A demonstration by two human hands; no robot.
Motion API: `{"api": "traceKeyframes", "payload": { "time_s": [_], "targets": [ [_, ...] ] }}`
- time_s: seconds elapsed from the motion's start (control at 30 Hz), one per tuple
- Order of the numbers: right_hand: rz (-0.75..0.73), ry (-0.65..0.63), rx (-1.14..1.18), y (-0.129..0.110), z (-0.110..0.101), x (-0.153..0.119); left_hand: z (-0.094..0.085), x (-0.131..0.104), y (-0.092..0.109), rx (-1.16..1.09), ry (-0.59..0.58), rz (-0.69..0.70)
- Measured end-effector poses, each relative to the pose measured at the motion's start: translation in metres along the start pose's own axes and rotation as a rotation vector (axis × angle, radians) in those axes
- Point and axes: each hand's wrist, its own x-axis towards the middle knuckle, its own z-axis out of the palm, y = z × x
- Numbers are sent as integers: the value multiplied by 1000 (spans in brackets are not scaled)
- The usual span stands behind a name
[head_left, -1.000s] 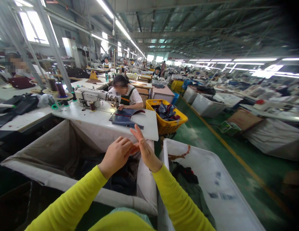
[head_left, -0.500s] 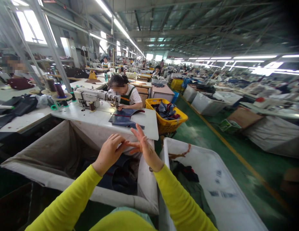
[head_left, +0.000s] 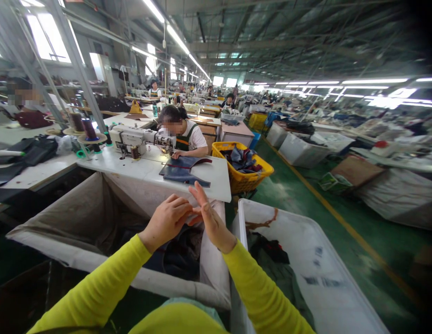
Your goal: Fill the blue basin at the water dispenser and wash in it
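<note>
My left hand [head_left: 169, 220] is closed, its curled fingers meeting the fingers of my right hand [head_left: 214, 225] in front of my chest. It seems to grip one or more of those fingers; the exact contact is partly hidden. My right hand is open and holds nothing, with at least one finger stretched upward. Both hands hover over the right end of a cloth-lined bin [head_left: 181, 290], where dark blue fabric pieces [head_left: 177, 260] lie. Just beyond, a blue cut piece [head_left: 186, 169] rests on a white sewing table [head_left: 219, 181].
A co-worker [head_left: 193, 139] sits at a sewing machine [head_left: 128, 139] across the table. To the right stand a white plastic tub [head_left: 327, 246] holding dark green cloth [head_left: 278, 269] and a yellow basket [head_left: 243, 183] of fabric. Thread cones [head_left: 88, 130] stand at the left.
My left hand has moved slightly right, closer in against my right hand, and the right hand's fingers look less spread. The whole view has shifted a little.
</note>
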Motion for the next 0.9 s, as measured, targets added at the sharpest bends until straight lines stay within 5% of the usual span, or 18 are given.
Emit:
{"api": "traceKeyframes", "payload": {
  "time_s": [0.2, 0.33, 0.43, 0.6, 0.9],
  "targets": [
    [44, 5, 188, 10, -1, 5, 16, -5, -6, -222, 220, -159],
    [49, 32, 265, 18, -2, 10, 20, -7, -12, -978, 466, -662],
    [40, 88, 229, 22, -1, 11, 13, -8, -16, -1660, 491, -867],
    [63, 132, 56, 27, 2, 13, -7, -13, -12, -2069, 458, -662],
    [99, 128, 36, 28, 4, 19, -12, -16, -8, -2070, 384, -559]
  ]
}}
